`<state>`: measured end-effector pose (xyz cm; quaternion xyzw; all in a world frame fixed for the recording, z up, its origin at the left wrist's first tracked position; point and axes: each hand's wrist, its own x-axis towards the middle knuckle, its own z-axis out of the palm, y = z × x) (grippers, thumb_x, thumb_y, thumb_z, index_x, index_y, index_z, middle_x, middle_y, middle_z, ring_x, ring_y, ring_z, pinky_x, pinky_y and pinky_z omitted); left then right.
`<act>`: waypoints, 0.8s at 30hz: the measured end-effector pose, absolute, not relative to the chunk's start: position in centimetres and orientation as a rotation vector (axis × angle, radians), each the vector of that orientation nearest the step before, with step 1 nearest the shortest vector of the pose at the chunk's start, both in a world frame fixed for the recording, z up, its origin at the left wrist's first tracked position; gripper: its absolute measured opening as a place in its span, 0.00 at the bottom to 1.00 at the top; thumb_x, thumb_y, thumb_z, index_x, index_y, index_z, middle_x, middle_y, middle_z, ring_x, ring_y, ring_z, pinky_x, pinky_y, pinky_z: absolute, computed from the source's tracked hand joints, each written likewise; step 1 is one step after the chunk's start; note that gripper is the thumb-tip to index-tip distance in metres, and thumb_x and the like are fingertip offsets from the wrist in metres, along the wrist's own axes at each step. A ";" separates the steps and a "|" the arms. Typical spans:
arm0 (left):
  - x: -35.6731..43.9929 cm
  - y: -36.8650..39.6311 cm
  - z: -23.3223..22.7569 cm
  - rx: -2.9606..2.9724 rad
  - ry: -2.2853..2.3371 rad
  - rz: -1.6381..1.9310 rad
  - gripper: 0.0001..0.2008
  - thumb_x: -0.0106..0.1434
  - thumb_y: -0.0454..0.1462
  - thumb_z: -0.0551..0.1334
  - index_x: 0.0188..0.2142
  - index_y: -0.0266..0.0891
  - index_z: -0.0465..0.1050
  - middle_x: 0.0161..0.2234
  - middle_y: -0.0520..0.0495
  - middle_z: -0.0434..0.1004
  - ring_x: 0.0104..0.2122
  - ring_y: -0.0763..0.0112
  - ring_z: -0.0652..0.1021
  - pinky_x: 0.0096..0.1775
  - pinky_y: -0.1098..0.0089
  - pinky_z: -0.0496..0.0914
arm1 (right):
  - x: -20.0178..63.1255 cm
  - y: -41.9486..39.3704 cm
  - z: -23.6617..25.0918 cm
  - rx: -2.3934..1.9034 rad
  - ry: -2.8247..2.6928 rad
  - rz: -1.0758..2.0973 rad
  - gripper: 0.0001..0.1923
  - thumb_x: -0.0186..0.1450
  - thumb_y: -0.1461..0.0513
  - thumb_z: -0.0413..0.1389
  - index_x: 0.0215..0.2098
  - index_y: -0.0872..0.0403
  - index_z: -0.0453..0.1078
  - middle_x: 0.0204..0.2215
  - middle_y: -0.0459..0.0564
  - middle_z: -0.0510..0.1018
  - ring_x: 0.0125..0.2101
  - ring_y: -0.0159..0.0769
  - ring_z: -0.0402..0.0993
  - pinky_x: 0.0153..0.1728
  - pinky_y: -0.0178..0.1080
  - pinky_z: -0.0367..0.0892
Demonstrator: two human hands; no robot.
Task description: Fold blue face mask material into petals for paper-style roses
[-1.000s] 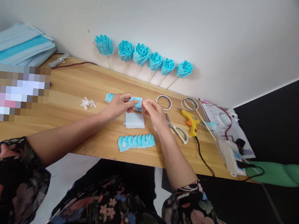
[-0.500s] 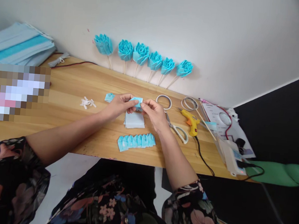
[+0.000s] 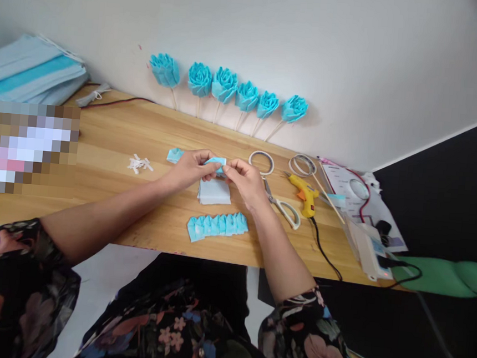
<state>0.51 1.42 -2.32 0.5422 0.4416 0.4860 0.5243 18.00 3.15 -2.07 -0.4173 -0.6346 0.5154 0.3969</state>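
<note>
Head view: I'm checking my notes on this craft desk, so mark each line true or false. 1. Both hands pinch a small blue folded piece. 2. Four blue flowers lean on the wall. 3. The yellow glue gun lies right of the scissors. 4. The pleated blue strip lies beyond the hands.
1. True: the left hand and right hand pinch the small blue folded piece.
2. False: six blue fabric flowers on sticks lean there.
3. True: the yellow glue gun lies right of the white-handled scissors.
4. False: the pleated blue strip lies nearer the person.

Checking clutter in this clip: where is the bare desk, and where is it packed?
Bare wood runs between the row of blue flowers at the wall and the hands, and left of the white scraps. A smaller patch lies left of the pleated strip. The right end is crowded: tape rings, scissors, glue gun, cables, papers.
</note>
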 end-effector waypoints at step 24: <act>0.5 1.3 -2.0 1.113 1.017 1.188 0.12 0.59 0.42 0.65 0.27 0.35 0.72 0.21 0.50 0.76 0.21 0.76 0.73 0.26 0.74 0.68 | 18.0 3.4 -2.1 -1.036 -1.566 1.235 0.14 0.59 0.51 0.60 0.28 0.52 0.69 0.23 0.42 0.70 0.25 0.29 0.66 0.30 0.35 0.65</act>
